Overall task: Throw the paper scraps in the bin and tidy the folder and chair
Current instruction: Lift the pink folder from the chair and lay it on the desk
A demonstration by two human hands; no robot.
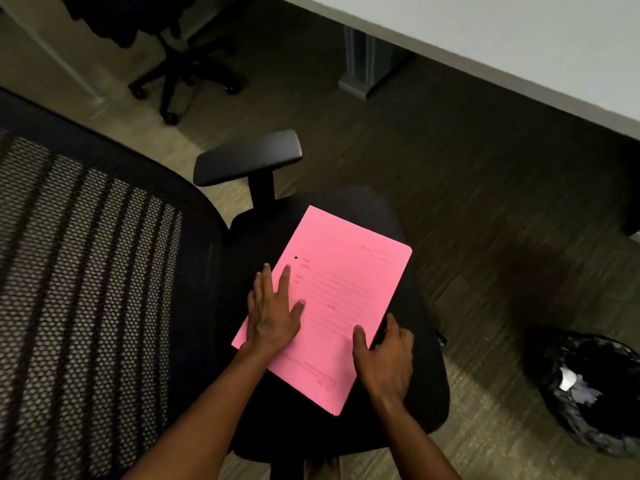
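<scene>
A pink folder (341,282) lies closed and flat on the black seat of an office chair (426,393). My left hand (272,308) rests flat on the folder's left edge with straight fingers. My right hand (384,362) holds the folder's right edge, thumb on top and fingers past the edge on the seat side. White paper scraps (571,384) lie inside a bin (588,431) lined with a black bag, on the floor at the lower right.
The chair's mesh backrest (86,289) fills the left side, and its black armrest (247,156) stands behind the folder. A white desk (519,39) runs along the upper right with a grey leg (358,64). A second black chair (173,64) stands at the back.
</scene>
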